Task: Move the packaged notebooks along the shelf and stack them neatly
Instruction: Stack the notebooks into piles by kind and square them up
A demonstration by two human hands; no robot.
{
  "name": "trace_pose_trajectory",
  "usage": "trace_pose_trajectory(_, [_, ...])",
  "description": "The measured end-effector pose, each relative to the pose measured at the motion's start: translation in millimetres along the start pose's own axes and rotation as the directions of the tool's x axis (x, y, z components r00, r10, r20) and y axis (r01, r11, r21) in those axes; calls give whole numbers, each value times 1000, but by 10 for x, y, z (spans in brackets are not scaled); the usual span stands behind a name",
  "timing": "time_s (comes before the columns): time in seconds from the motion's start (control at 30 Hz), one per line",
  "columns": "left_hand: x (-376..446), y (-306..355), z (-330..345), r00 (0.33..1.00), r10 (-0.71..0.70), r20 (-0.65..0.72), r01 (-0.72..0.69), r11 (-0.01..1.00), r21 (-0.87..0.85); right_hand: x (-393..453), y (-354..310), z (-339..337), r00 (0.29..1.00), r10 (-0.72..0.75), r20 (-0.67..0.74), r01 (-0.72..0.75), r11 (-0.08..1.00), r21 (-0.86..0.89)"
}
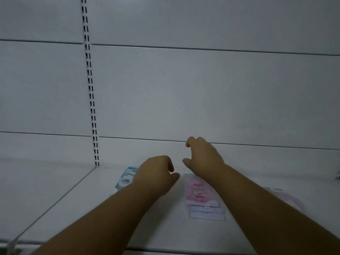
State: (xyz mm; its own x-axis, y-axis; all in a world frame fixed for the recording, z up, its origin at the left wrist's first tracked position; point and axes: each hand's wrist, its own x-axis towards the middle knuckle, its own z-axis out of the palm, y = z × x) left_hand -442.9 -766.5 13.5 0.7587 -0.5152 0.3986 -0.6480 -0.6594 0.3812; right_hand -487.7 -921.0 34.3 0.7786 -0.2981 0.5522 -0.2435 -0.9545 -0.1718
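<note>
Notebooks (pixel 201 197) lie under two loosely curled, unladen hands.

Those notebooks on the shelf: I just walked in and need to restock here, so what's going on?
A person is reaching over a white shelf with both bare hands. The left hand hovers by a teal packaged notebook, the right hand above a pink packaged notebook; neither clearly grips anything. A third pinkish pack lies further right. All three lie flat and apart, not yet stacked.

Shop: slotted upright (pixel 90 85), white shelf (pixel 77 208).
</note>
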Motion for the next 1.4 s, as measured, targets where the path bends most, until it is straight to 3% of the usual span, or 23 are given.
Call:
trace_pose_trajectory(0.17, [-148, -895, -607, 994, -45, -95, 58, 988, 141, 122, -968, -98, 975, -212, -62, 216, 974, 68])
trace_pose_trajectory(0.33, [-609, -2167, -1364, 975, -132, -179, 176, 950, 256, 185, -2516, -5, 930, -360, -73, 366, 924, 111])
trace_pose_trajectory(0.6, [-1633, -4350, -2627, 918, -306, -252, 381, 858, 345, 229, -5301, 515, 875, -483, -46, 479, 846, 233])
trace_pose_trajectory(0.8, [-1944, -5600, -3257, 880, -382, -282, 464, 817, 343, 455, -6780, 989, 853, -520, 33, 492, 825, 278])
trace_pose_trajectory(1.13, [-1142, -7272, -3566, 855, -387, -345, 508, 760, 405, 1252, -7981, 2110, 841, -532, 98, 497, 831, 249])
trace_pose_trajectory(1.27, [-737, -7739, -3594, 841, -481, -249, 540, 707, 457, 1508, -8211, 2371, 859, -495, 131, 462, 860, 217])
trace_pose_trajectory(1.4, [-447, -8061, -3562, 844, -527, -101, 512, 734, 446, 1596, -8337, 2561, 896, -420, 146, 392, 901, 185])
